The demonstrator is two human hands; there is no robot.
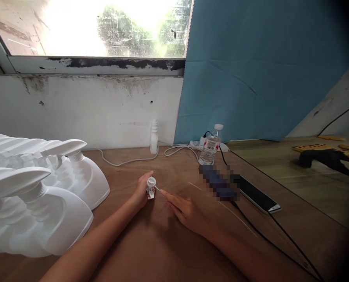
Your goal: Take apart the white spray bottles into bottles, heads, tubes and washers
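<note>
My left hand (142,190) is closed round a small white plastic part (151,187) with a round end facing up, above the middle of the brown table (139,243). Just to its right, my right hand (182,207) pinches a thin metallic tool (157,188) between thumb and fingers, its tip at the side of the white part. The exact contact between tip and part is too small to make out.
White spray bottles (71,219) lie in rows at the left. Behind stand a small white bottle (153,138) and a clear water bottle (211,146). A phone (258,194), cables and a pixelated object lie at the right. A window (118,31) and blue cloth (236,78) are behind.
</note>
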